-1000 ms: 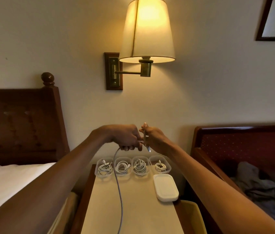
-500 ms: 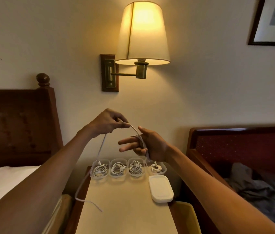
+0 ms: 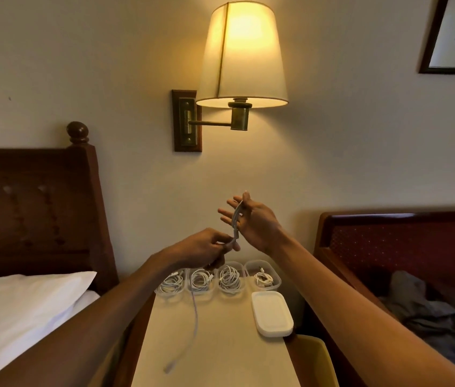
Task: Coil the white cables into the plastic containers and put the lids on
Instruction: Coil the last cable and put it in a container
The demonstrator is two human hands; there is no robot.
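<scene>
The left hand [image 3: 206,248] pinches the white cable [image 3: 196,319] just above the row of containers [image 3: 276,283]. The right hand [image 3: 254,222], higher above that row with fingers splayed, pins the cable's upper run under its thumb. The slack (its end blurred) trails onto the tabletop [image 3: 234,356] in front of the containers, left of the lids [image 3: 272,314].

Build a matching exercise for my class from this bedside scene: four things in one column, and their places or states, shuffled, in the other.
Things
1. loose cable
2. containers
3. white lid
4. lamp

Places or states
A. lit, mounted on the wall
B. lying flat on the table, right side
C. held up by the left hand and right hand
D. in a row, each holding a coiled cable

Pairs: 1-C, 2-D, 3-B, 4-A
</scene>
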